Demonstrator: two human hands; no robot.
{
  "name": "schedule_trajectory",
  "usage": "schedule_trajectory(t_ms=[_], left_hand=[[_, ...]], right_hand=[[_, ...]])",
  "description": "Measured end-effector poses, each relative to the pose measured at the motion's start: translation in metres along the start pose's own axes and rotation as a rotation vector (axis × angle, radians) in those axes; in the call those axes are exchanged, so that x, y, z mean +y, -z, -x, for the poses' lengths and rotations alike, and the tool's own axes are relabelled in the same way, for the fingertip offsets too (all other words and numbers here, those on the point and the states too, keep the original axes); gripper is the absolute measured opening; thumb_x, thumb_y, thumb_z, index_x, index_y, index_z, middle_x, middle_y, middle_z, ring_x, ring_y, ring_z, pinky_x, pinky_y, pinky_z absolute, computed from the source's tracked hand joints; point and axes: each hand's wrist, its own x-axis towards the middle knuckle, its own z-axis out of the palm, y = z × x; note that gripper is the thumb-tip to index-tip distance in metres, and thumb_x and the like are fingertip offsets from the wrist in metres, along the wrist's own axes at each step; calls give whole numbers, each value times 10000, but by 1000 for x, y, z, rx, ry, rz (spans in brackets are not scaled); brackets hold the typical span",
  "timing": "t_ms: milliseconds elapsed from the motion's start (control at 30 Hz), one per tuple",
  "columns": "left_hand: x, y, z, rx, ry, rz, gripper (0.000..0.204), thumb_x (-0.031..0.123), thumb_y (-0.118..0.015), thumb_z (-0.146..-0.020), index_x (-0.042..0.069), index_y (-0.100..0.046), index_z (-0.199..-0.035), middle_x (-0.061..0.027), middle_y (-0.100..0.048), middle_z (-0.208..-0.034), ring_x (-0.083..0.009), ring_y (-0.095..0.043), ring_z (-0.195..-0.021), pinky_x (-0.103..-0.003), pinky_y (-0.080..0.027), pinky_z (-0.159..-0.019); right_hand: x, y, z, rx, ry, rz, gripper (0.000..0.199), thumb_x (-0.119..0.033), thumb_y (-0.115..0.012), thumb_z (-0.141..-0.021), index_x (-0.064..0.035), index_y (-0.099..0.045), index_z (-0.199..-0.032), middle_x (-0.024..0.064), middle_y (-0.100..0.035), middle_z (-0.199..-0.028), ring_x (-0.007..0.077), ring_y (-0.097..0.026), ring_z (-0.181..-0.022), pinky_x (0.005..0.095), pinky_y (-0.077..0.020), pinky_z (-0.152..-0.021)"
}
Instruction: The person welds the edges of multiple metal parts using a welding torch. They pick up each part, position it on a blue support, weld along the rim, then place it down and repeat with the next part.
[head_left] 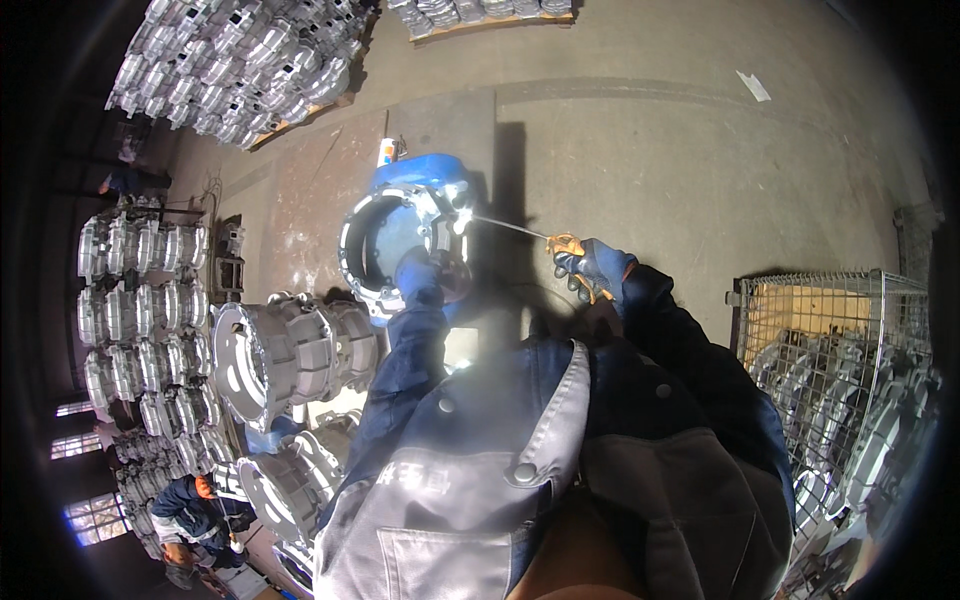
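In front of me a round silver cast-metal housing [350, 245] rests with its wide opening up on a blue support [425, 168]. My left hand [450, 275], in a dark glove, grips the near-right rim of the housing; glare and shadow hide most of its fingers. To the right, my gloved right hand [585, 270] is closed round the orange end of a tool with a long thin metal shaft [510, 226]. The shaft points left, its tip at the brightly lit right side of the housing. The exact kind of tool cannot be made out.
A white bottle [387, 152] stands behind the support. More castings [285, 360] lie close on my left, with stacks [140, 300] beyond. Far left is a pallet pile [240, 65]. A wire cage [830, 370] of castings stands right. Another person [195, 515] works lower left.
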Motion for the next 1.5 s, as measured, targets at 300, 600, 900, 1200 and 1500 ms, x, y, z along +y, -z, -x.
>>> schedule_trajectory(t_ms=[300,600,900,1200,1500], left_hand=[[-10,-5,-4,76,-89,41,186,220,-657,-780,37,-636,-809,-210,-617,-803,-386,-583,-745,-442,-456,-690],[36,12,-13,-13,218,362,242,242,-661,-827,16,-646,-909,-152,-667,-782,-280,-664,-734,-394,-532,-668],[-46,33,-63,-119,-202,240,287,158,-588,-880,-27,-632,-1095,-165,-686,-978,-307,-652,-886,-391,-503,-810],[-54,46,-12,-261,-57,-500,353,357,-652,-761,106,-692,-1005,-210,-670,-1046,-371,-632,-1021,-423,-454,-940],[60,12,17,-59,287,-224,470,394,-742,-779,72,-611,-1096,-202,-627,-1108,-348,-604,-1029,-436,-501,-837]], right_hand=[[-26,-16,-56,165,-197,140,259,-301,-637,-917,-55,-615,-996,69,-635,-820,184,-594,-559,349,-496,-413],[-6,13,25,16,370,227,382,-322,-574,-933,-69,-583,-1218,76,-663,-837,201,-632,-649,351,-516,-556],[28,14,42,12,428,633,213,-108,-628,-881,-45,-600,-1082,114,-629,-1103,220,-618,-1013,322,-484,-882],[72,13,35,173,229,548,241,-125,-571,-912,12,-586,-1110,137,-619,-1153,239,-611,-1024,301,-477,-893],[68,10,66,41,239,556,255,-138,-539,-932,-4,-581,-1145,144,-618,-1130,235,-601,-1008,298,-476,-875]])
